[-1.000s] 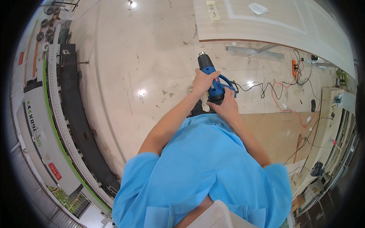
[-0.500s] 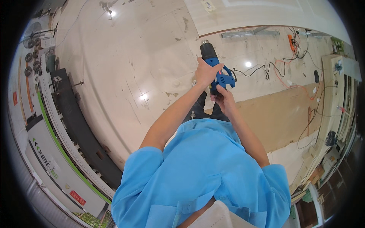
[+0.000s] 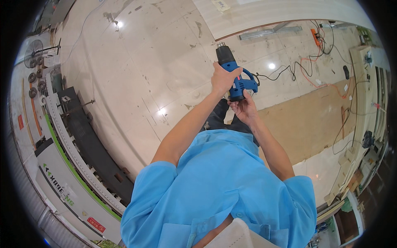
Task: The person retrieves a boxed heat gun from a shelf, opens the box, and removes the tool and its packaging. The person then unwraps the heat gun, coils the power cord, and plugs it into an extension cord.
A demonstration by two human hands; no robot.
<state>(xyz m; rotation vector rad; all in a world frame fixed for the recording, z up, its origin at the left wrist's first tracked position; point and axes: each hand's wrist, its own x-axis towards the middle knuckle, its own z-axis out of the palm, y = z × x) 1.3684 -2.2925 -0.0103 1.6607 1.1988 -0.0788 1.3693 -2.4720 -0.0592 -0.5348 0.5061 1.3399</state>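
A blue heat gun (image 3: pixel 240 85) with a black front and a bare metal nozzle is held out in front of my body, its nozzle pointing away from me. My left hand (image 3: pixel 223 79) wraps round the left side of its body, thumb across the top. At the rear end, my right hand (image 3: pixel 245 110) grips with the thumb up on the casing and the fingers curled below, partly hidden. The looped handle is on the right side, and a black cord (image 3: pixel 275 78) trails from there to the right.
A white door-like panel (image 3: pixel 269 12) spans the far side, with a metal strip (image 3: pixel 271 33) beneath it. An orange power strip (image 3: pixel 315 37) and tangled cords lie on the floor at far right. A brown board (image 3: pixel 306 120) lies to the right. A long machine (image 3: pixel 70 182) stands at left.
My right thumb has shifted to the right at the heat gun's rear, and that hand sits slightly lower. My left hand keeps its grip. The view has turned a little.
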